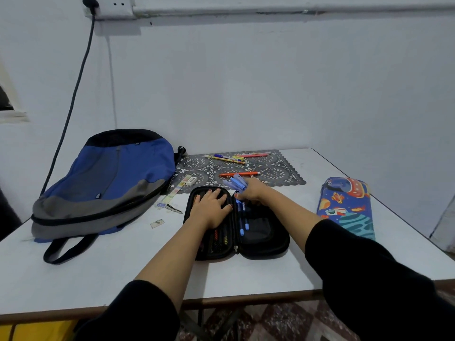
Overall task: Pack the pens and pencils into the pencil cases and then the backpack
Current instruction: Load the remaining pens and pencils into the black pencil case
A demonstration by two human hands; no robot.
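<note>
Left hand (211, 207) flat on open black pencil case (266, 239), 9 o'clock half; right hand (251, 191) clutching blue pens (236, 182) at 12 o'clock.

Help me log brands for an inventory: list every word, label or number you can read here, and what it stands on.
No text is legible.
On the blue and grey fabric backpack, a small dark tag: too small to read.
On the blue plastic pen in the open black zip pencil case, white print: blurred.
On the yellow patterned pencil, print: blurred.
</note>
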